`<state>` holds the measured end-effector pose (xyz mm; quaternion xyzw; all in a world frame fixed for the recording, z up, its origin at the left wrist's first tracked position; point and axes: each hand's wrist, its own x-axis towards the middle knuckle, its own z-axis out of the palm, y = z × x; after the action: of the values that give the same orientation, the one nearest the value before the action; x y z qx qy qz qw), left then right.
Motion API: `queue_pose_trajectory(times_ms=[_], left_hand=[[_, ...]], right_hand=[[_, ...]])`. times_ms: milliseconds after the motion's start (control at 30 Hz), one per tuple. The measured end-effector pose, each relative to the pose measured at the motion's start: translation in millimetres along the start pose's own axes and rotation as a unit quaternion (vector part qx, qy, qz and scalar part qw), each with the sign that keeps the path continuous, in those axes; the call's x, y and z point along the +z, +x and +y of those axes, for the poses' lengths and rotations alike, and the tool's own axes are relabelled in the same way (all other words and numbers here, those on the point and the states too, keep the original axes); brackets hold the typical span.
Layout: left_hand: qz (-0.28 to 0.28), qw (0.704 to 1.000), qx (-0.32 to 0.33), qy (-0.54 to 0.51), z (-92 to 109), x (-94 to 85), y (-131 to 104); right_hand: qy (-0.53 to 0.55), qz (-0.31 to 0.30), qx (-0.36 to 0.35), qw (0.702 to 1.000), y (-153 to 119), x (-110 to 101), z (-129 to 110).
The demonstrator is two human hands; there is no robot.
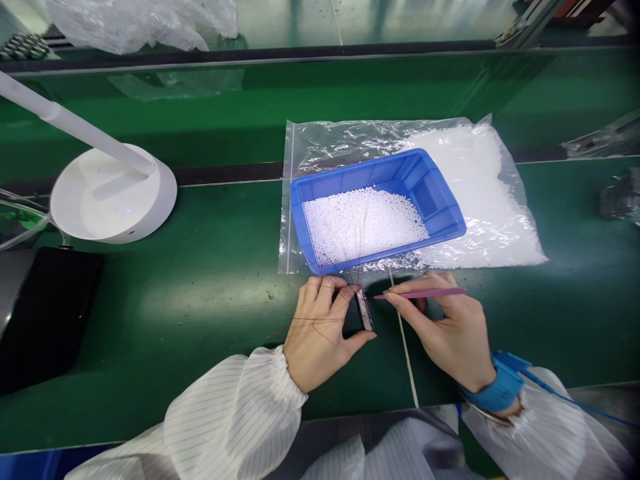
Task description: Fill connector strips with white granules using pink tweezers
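Note:
My left hand (323, 327) holds a small narrow strip-like part (365, 309) on the table, thumb at its near end and fingers at its far end. Thin dark wires (310, 321) run across the back of that hand and up over the bin. In my right hand (450, 323) is a pair of pink tweezers (430, 293), pinched between thumb and fingers. The tips point left, close beside the strip; whether they touch it I cannot tell. Just beyond both hands stands a blue plastic bin (383, 257) with many small white beads (365, 220) in it.
Under the bin lies a clear zip bag (320, 143) filled with white beads. A white lamp base (114, 200) stands at the left, with a black box (45, 320) nearer me. A blue wrist strap (500, 385) with a cord is on my right wrist. Crumpled plastic (145, 23) lies at the back.

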<state>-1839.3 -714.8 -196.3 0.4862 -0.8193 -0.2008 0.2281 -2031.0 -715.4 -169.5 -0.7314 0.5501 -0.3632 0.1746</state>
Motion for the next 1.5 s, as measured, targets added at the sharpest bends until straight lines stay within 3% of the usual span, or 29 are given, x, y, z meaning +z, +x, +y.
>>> queue_pose_trajectory(times_ms=[1100, 1200, 1500], left_hand=[[0.001, 1.000, -0.006, -0.004, 1.1, -0.2, -0.4], [0.001, 1.000, -0.008, -0.007, 1.2, -0.4, -0.4], [0.000, 1.000, -0.014, -0.013, 1.4, -1.0, -0.2]], right_hand=[[0.017, -0.003, 0.034, 0.999, -2.7, 0.9, 3.9], [-0.007, 0.014, 0.016, 1.000, -3.2, -0.3, 4.4], [-0.026, -0.013, -0.045, 0.999, -1.8, 4.0, -0.1]])
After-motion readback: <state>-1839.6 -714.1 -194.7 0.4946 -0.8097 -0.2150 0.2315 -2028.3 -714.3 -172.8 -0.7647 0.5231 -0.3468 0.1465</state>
